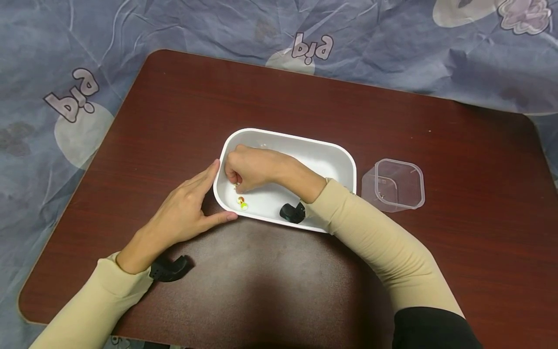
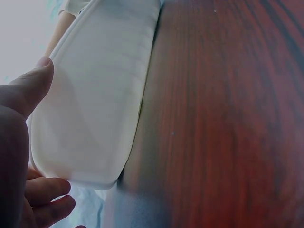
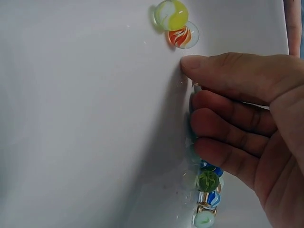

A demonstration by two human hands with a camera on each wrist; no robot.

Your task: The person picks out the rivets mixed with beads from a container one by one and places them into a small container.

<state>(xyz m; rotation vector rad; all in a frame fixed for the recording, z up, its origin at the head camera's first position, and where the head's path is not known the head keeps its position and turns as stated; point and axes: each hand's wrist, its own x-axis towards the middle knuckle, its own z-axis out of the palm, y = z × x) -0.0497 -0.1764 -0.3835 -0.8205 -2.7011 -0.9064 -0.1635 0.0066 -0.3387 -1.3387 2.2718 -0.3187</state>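
Counter (image 1: pixel 174 97): wht tray (image 1: pixel 322 159) on top. L grip (image 1: pixel 185 208) spread wide, touching tray end; R grip (image 1: pixel 252 167) inside, fingers curled, can't tell if holding. Marbles (image 3: pixel 171 15) in tray: prob. hard, slick, light; pinch opp. sides.

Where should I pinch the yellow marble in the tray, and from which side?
Likely from above, through the open top of the white tray, pinching the yellow marble by its left and right sides: it is round, and the orange-swirled marble crowds its far side.
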